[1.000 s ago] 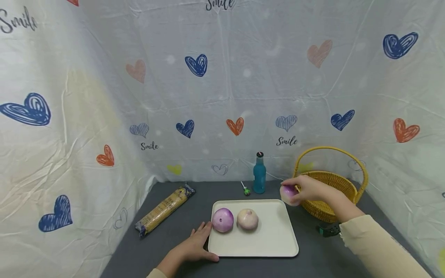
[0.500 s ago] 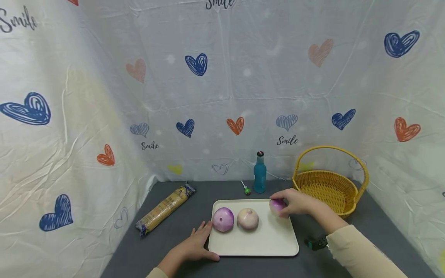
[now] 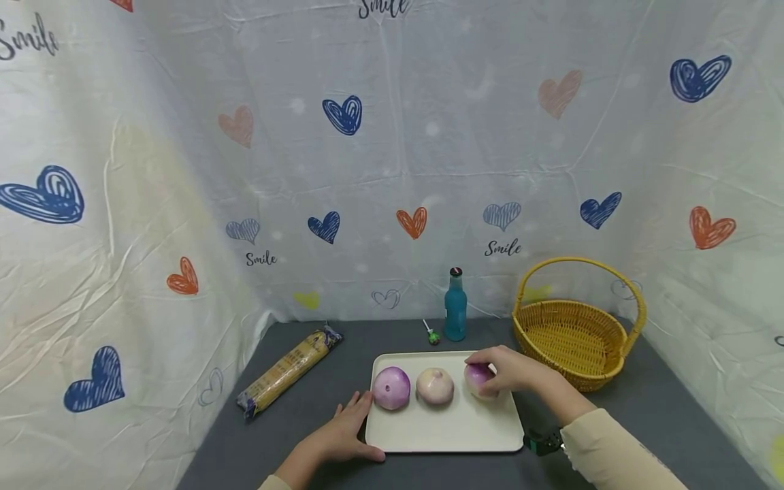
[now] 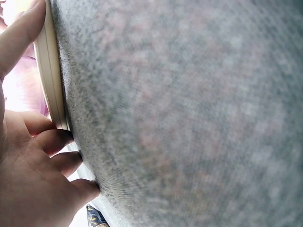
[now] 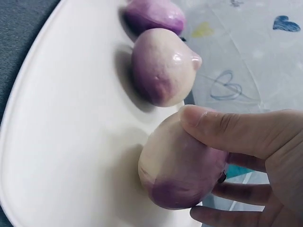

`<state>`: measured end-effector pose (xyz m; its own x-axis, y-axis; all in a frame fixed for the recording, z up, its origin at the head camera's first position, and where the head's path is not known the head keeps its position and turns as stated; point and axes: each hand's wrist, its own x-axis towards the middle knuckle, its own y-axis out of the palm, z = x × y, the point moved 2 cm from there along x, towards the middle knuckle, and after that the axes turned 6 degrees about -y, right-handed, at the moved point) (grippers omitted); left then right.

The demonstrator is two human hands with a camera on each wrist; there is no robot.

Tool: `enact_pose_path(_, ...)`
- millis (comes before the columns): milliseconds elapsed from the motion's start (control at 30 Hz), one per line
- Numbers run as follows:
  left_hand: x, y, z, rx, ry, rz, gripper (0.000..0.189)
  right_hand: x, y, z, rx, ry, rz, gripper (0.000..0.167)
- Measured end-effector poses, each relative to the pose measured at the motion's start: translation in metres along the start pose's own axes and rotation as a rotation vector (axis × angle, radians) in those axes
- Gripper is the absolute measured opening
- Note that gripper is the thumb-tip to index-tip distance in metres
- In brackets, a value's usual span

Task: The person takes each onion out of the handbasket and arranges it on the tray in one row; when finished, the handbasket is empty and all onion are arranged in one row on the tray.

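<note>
My right hand (image 3: 511,371) grips a purple-and-white onion (image 3: 476,381) over the right part of a cream tray (image 3: 444,434). In the right wrist view, thumb and fingers hold that onion (image 5: 177,165) by its sides; whether it touches the tray is unclear. Two other onions sit on the tray: a pale one (image 3: 435,386) in the middle, its pointed tip up, and a purple one (image 3: 391,388) at the left. At the tray's left edge rests my left hand (image 3: 343,432), fingers spread; the left wrist view shows its fingertips against the rim (image 4: 51,80).
A yellow wicker basket (image 3: 612,371) with a tall handle stands right of the tray. Behind it are a blue bottle (image 3: 455,313) and a small green lollipop (image 3: 433,337). A long yellow packet (image 3: 288,371) lies at left. A printed curtain (image 3: 392,156) surrounds the grey tabletop.
My right hand has carried the onion leftward from beside the basket to over the tray's right part, near the middle onion. My left hand has stayed at the tray's edge.
</note>
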<state>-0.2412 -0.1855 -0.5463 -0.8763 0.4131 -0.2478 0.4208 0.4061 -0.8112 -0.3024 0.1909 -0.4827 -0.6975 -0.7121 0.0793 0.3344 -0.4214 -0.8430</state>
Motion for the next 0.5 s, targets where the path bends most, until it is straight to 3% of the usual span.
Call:
enact_pose_path(267, 0.001, -0.001, -0.002, -0.001, 0.008, -0.013, 0.122, 0.001, 0.007, 0.0, -0.074, -0.062, -0.023, 0.049)
enact_pose_path(500, 0.003, 0.0, -0.002, -0.003, 0.007, -0.011, 0.122, -0.004, 0.014, -0.004, -0.054, -0.026, -0.025, 0.064)
